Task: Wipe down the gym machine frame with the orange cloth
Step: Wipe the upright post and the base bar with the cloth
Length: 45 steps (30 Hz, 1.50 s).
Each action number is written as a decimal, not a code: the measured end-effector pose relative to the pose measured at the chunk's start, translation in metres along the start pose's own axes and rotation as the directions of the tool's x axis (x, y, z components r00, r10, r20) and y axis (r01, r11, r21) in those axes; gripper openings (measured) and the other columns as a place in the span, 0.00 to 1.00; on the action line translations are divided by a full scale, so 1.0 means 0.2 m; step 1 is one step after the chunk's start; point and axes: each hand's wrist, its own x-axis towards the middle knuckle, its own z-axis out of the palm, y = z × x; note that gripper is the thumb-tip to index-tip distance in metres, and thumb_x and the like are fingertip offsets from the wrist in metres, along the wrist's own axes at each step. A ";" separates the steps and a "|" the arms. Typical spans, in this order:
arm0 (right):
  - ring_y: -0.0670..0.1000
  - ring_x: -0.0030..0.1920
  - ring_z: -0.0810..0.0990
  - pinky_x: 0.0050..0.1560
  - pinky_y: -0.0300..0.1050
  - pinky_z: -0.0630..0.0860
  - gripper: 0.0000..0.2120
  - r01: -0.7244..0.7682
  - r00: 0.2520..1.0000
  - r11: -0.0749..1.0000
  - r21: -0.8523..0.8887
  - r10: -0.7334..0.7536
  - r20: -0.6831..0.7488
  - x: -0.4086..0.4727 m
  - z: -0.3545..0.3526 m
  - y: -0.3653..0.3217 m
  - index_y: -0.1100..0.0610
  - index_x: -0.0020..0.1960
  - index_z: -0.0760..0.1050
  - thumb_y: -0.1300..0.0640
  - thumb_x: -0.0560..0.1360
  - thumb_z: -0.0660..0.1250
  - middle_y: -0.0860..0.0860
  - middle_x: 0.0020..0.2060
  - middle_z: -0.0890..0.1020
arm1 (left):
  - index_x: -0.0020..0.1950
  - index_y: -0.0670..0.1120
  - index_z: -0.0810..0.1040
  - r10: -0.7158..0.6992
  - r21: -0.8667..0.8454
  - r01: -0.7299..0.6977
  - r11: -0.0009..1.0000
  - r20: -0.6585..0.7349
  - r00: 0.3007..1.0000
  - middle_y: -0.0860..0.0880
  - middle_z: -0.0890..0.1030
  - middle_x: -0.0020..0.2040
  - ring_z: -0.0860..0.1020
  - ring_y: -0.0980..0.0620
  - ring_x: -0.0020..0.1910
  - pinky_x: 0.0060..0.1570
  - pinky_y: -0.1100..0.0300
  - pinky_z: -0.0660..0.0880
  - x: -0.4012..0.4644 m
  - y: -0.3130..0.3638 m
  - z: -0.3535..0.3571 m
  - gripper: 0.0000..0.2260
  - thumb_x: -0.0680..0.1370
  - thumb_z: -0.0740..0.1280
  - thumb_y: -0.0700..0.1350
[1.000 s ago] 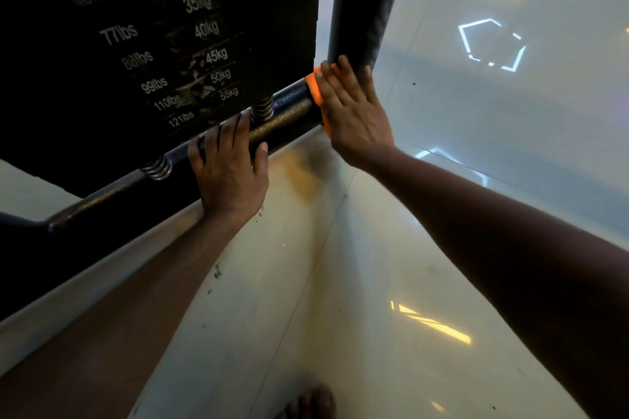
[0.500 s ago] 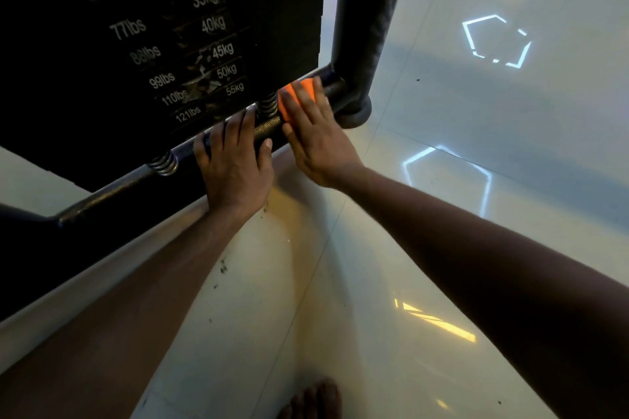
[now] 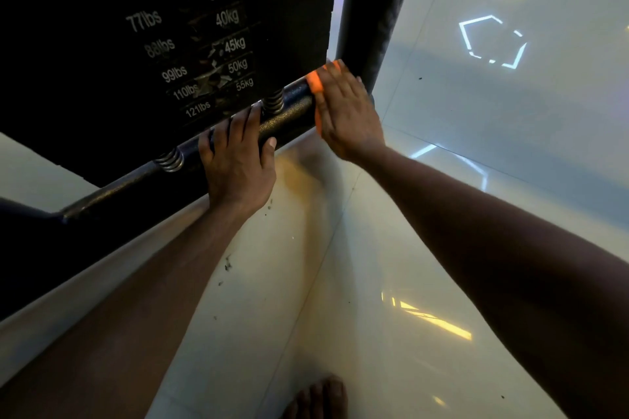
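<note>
The gym machine frame's low dark crossbar [image 3: 287, 119] runs from lower left up to a black upright post [image 3: 374, 10]. The orange cloth [image 3: 315, 83] is draped over that bar right beside the post. My right hand [image 3: 347, 112] lies flat on the cloth with straight fingers and presses it onto the bar, so only the cloth's left edge shows. My left hand [image 3: 238, 160] rests on the same bar a hand's width to the left, fingers laid over its top and thumb on the near side.
Behind the bar stands the black weight stack [image 3: 204, 27] with lbs and kg labels, sitting on two coil springs [image 3: 274, 100]. Glossy white floor tiles [image 3: 340, 282] with light reflections spread below and to the right. A bare foot [image 3: 320, 398] shows at the bottom edge.
My right hand slid the cloth left along the bar, then back right to the post. My left hand stayed on the bar.
</note>
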 end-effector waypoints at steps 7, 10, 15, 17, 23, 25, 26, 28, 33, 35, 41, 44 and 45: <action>0.58 0.88 0.43 0.87 0.62 0.50 0.29 0.165 0.986 0.986 0.033 -0.165 -0.019 -0.16 0.10 -0.10 0.52 0.89 0.50 0.47 0.91 0.53 0.52 0.89 0.51 | 0.87 0.51 0.58 0.010 0.018 -0.010 1.000 -0.001 1.000 0.50 0.65 0.84 0.60 0.45 0.84 0.81 0.40 0.52 0.00 0.00 -0.01 0.29 0.86 0.59 0.56; 0.55 0.88 0.41 0.87 0.65 0.46 0.31 -0.051 0.998 0.995 0.085 0.055 -0.039 -0.12 0.08 0.02 0.51 0.89 0.43 0.41 0.91 0.48 0.50 0.89 0.46 | 0.87 0.51 0.57 0.024 0.028 -0.024 0.999 0.002 1.000 0.50 0.64 0.84 0.59 0.45 0.84 0.82 0.40 0.51 0.00 -0.01 0.00 0.30 0.87 0.60 0.57; 0.59 0.87 0.37 0.86 0.68 0.45 0.31 -0.031 0.999 0.973 0.227 0.038 -0.026 -0.17 0.13 -0.14 0.52 0.89 0.43 0.46 0.91 0.50 0.50 0.89 0.43 | 0.87 0.51 0.56 0.023 0.019 -0.024 1.000 0.022 0.999 0.49 0.63 0.85 0.58 0.44 0.84 0.82 0.39 0.50 0.00 -0.01 -0.01 0.31 0.86 0.60 0.56; 0.58 0.88 0.37 0.86 0.68 0.45 0.31 0.052 0.998 0.985 0.164 -0.055 0.011 -0.17 0.12 -0.08 0.51 0.90 0.43 0.44 0.91 0.50 0.50 0.89 0.43 | 0.87 0.51 0.56 0.022 0.026 -0.023 0.999 0.014 1.000 0.49 0.63 0.85 0.59 0.44 0.84 0.82 0.40 0.51 0.00 -0.01 -0.01 0.31 0.86 0.60 0.56; 0.58 0.88 0.37 0.86 0.70 0.44 0.32 -0.172 0.982 0.945 0.279 0.186 -0.022 -0.12 0.10 -0.03 0.52 0.89 0.39 0.43 0.91 0.48 0.49 0.89 0.41 | 0.87 0.51 0.55 0.043 0.024 -0.044 0.999 0.020 0.999 0.49 0.62 0.85 0.58 0.44 0.85 0.82 0.40 0.49 0.00 -0.02 -0.01 0.31 0.86 0.61 0.56; 0.59 0.87 0.35 0.86 0.68 0.43 0.33 -0.178 0.979 0.921 0.346 0.200 -0.028 -0.16 0.15 -0.14 0.52 0.89 0.39 0.45 0.91 0.50 0.50 0.89 0.40 | 0.87 0.51 0.55 0.045 0.038 -0.045 0.998 0.016 0.999 0.49 0.62 0.85 0.58 0.44 0.84 0.82 0.39 0.51 0.00 -0.02 -0.01 0.31 0.86 0.61 0.56; 0.60 0.87 0.35 0.86 0.66 0.43 0.33 -0.144 0.987 0.934 0.327 0.162 -0.026 -0.17 0.17 -0.16 0.53 0.89 0.40 0.45 0.91 0.51 0.51 0.89 0.41 | 0.88 0.51 0.55 0.044 0.041 -0.045 0.998 0.014 0.999 0.49 0.62 0.85 0.58 0.44 0.84 0.82 0.39 0.51 0.00 -0.02 -0.01 0.31 0.86 0.60 0.56; 0.59 0.87 0.36 0.86 0.65 0.42 0.32 -0.065 0.997 0.963 0.263 0.073 -0.022 -0.17 0.18 -0.13 0.53 0.89 0.42 0.45 0.91 0.51 0.51 0.89 0.43 | 0.88 0.51 0.55 0.039 0.039 -0.039 0.998 0.014 0.999 0.49 0.62 0.85 0.58 0.44 0.84 0.82 0.39 0.51 0.00 -0.02 -0.01 0.31 0.86 0.60 0.56; 0.57 0.88 0.39 0.86 0.70 0.44 0.31 -0.183 0.977 0.955 0.235 0.203 -0.061 -0.07 0.12 -0.01 0.51 0.90 0.44 0.43 0.90 0.48 0.49 0.89 0.46 | 0.88 0.51 0.54 0.044 0.045 -0.045 0.998 0.018 0.999 0.49 0.61 0.85 0.57 0.44 0.85 0.82 0.40 0.50 0.00 -0.02 0.00 0.31 0.87 0.60 0.56; 0.60 0.88 0.38 0.85 0.72 0.46 0.31 -0.207 0.969 0.934 0.291 0.237 -0.070 -0.09 0.14 -0.12 0.51 0.90 0.45 0.45 0.90 0.49 0.50 0.89 0.45 | 0.88 0.51 0.54 0.046 0.038 -0.047 0.998 0.022 0.999 0.49 0.61 0.86 0.57 0.44 0.85 0.82 0.40 0.50 0.00 -0.02 -0.01 0.31 0.87 0.59 0.56; 0.58 0.88 0.42 0.86 0.69 0.48 0.30 -0.016 0.999 0.984 0.175 0.023 -0.036 -0.09 0.13 -0.03 0.49 0.89 0.49 0.44 0.91 0.51 0.50 0.89 0.49 | 0.88 0.50 0.55 0.044 0.038 -0.044 0.998 0.011 0.999 0.49 0.63 0.85 0.59 0.44 0.84 0.82 0.40 0.51 0.00 -0.01 -0.01 0.31 0.87 0.60 0.56; 0.58 0.88 0.42 0.85 0.71 0.51 0.30 -0.142 0.986 0.960 0.242 0.159 -0.051 -0.07 0.11 -0.05 0.49 0.89 0.48 0.44 0.90 0.50 0.49 0.89 0.49 | 0.88 0.51 0.55 0.041 0.044 -0.042 0.998 0.019 0.999 0.49 0.62 0.85 0.58 0.44 0.85 0.83 0.40 0.50 0.00 -0.02 -0.01 0.31 0.86 0.60 0.56; 0.60 0.88 0.41 0.85 0.71 0.53 0.30 -0.154 0.984 0.950 0.272 0.172 -0.043 -0.09 0.12 -0.12 0.49 0.89 0.47 0.44 0.90 0.50 0.49 0.89 0.48 | 0.88 0.51 0.55 0.042 0.034 -0.043 0.998 0.029 0.999 0.49 0.62 0.85 0.57 0.45 0.85 0.83 0.40 0.50 0.00 -0.02 -0.01 0.31 0.86 0.60 0.55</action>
